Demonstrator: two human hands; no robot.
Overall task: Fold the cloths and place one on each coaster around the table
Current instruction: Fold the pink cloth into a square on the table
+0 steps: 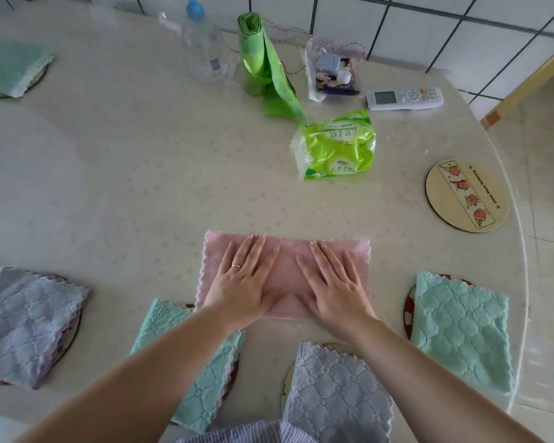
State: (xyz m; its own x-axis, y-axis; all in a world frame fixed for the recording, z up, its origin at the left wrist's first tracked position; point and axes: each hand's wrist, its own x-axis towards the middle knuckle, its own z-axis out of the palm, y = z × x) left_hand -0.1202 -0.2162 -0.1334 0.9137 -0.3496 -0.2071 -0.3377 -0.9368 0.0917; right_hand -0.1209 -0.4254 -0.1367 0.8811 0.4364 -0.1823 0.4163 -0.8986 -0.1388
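No grip: the left hand (242,284) and right hand (335,282) press flat, fingers straight, on the folded pink scalloped cloth (285,254); a bare round wooden coaster (466,195) lies right of that cloth on the table (141,187).

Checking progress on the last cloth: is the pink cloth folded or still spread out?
Folded, at least once: the pink cloth lies as a doubled rectangle, both hands pressing flat on it.

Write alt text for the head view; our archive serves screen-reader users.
Both hands, left and right, press flat on a half-folded pink cloth on a round table. Folded cloths already cover five coasters around them, and one wooden coaster at right lies bare. Tissues, a remote and a bottle lie farther back.
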